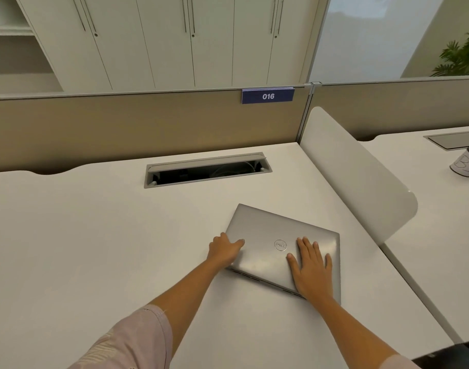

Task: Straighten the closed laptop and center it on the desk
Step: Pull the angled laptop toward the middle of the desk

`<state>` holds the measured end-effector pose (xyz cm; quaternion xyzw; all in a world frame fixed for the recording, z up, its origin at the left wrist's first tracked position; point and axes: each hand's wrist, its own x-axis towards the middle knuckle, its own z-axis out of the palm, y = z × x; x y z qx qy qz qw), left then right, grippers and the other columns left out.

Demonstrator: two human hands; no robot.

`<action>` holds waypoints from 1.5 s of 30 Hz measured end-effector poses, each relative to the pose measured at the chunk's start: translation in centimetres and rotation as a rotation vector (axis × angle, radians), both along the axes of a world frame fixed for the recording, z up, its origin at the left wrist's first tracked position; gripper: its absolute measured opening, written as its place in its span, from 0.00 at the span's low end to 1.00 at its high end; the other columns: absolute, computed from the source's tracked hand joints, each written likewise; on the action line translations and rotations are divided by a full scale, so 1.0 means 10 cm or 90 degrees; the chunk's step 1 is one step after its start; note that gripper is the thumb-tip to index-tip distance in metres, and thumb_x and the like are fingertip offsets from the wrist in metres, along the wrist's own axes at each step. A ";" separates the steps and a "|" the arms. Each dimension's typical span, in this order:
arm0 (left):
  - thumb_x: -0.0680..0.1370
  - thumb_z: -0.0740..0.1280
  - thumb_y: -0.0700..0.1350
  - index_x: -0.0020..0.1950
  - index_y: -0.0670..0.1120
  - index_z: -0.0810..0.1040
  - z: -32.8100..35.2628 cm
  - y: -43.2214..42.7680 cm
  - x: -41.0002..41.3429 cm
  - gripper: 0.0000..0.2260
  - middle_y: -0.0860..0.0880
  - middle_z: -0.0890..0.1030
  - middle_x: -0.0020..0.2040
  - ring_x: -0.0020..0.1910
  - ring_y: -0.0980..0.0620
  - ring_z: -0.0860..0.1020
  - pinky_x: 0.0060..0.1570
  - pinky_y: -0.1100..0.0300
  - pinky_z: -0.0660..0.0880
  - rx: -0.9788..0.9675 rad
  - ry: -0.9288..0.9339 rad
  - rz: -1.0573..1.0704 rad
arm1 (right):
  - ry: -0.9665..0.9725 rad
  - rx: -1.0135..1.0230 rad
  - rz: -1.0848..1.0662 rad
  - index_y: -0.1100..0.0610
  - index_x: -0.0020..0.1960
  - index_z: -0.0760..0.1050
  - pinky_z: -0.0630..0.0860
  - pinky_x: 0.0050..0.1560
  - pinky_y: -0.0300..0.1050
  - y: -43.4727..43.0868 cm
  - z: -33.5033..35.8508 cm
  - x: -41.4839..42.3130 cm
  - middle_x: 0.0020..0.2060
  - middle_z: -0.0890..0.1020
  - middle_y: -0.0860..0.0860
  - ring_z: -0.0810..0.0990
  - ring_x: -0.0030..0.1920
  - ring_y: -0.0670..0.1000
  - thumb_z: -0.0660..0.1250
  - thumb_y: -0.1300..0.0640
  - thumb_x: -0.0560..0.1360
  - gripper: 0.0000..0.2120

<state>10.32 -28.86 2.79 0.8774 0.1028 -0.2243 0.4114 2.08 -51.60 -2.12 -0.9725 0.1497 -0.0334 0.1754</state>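
Note:
A closed silver laptop (270, 230) lies skewed on the white desk (95, 235), right of the desk's middle and close to the side divider. My left hand (224, 250) grips the laptop's left edge, thumb on the lid and fingers curled around the side. My right hand (312, 267) lies flat on the lid's near right part, fingers spread and pointing away from me. A round logo (280, 245) shows on the lid between both hands.
An open cable tray (206, 170) is sunk into the desk behind the laptop. A white curved divider (356, 177) stands at the right. A beige partition with a "016" sign (267, 96) runs along the back. A mug (466, 162) sits on the neighbouring desk.

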 end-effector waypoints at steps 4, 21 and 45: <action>0.75 0.64 0.58 0.68 0.40 0.69 0.06 -0.08 0.04 0.28 0.41 0.72 0.65 0.65 0.41 0.70 0.61 0.48 0.72 0.029 0.019 0.047 | -0.011 0.007 0.002 0.49 0.79 0.54 0.45 0.78 0.56 0.01 0.01 -0.01 0.78 0.57 0.45 0.50 0.79 0.49 0.51 0.41 0.82 0.28; 0.77 0.65 0.60 0.67 0.42 0.74 0.16 -0.01 0.09 0.27 0.44 0.79 0.63 0.62 0.44 0.76 0.64 0.52 0.70 -0.273 0.220 0.176 | -0.095 0.167 -0.218 0.56 0.74 0.65 0.57 0.74 0.61 -0.19 0.11 -0.12 0.75 0.66 0.52 0.60 0.76 0.55 0.63 0.45 0.78 0.28; 0.76 0.68 0.56 0.58 0.44 0.81 -0.05 1.80 -0.66 0.19 0.43 0.86 0.52 0.51 0.42 0.84 0.57 0.47 0.78 -0.502 0.070 0.362 | -0.027 0.414 -0.005 0.48 0.68 0.69 0.67 0.67 0.56 1.15 0.44 0.39 0.68 0.69 0.50 0.75 0.63 0.55 0.67 0.51 0.76 0.21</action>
